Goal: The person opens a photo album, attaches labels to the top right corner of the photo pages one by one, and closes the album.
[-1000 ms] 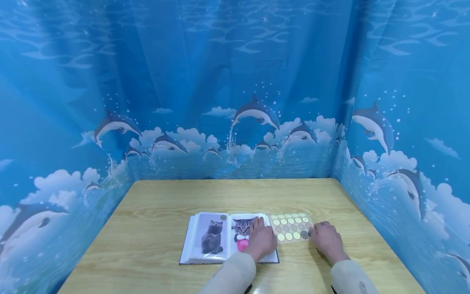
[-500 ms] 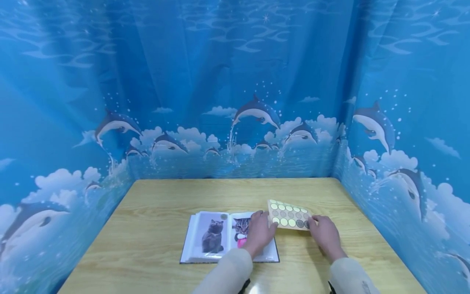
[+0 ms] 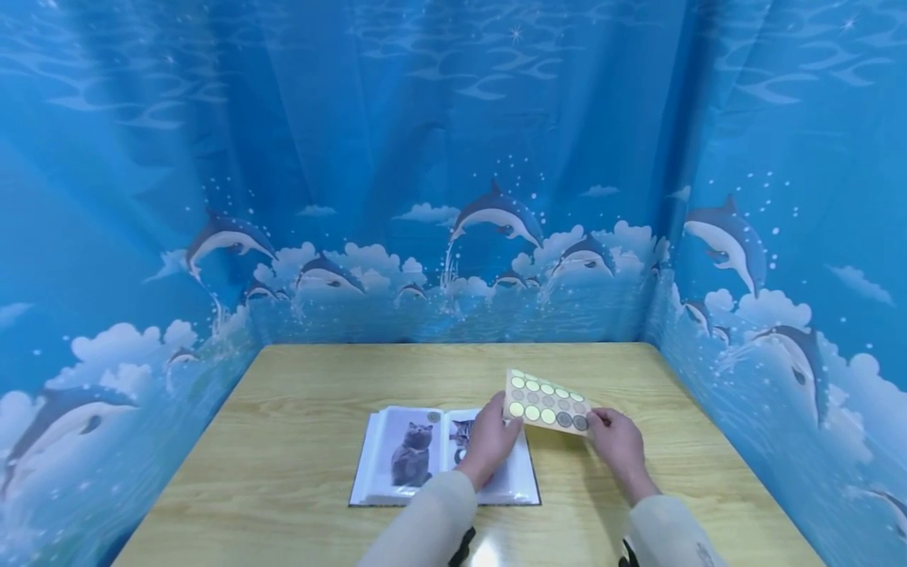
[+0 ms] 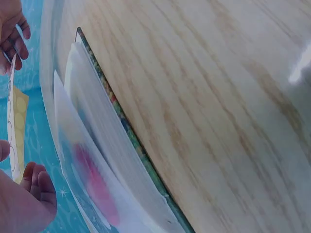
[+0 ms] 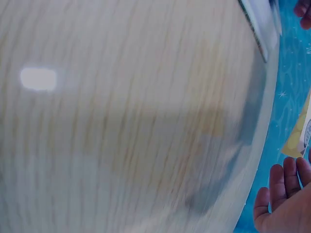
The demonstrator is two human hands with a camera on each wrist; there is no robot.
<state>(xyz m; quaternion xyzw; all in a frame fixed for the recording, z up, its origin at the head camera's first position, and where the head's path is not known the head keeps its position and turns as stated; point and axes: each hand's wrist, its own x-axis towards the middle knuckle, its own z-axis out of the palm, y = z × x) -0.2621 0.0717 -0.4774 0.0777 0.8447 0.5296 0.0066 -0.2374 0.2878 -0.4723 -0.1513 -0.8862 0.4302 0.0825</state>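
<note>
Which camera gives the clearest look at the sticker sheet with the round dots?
The head view: the sticker sheet faces the camera, lifted above the table, with the left hand and right hand pinching its ends. The left wrist view shows only its thin edge; the right wrist view only a blurred yellow corner.

An open album [image 4: 104,160] with clear plastic sleeves lies on the wooden bench [image 4: 209,97], a pink patch showing through one page. At the picture's left edge, both hands hold a yellow sticker sheet [image 4: 17,131], seen edge-on.
</note>
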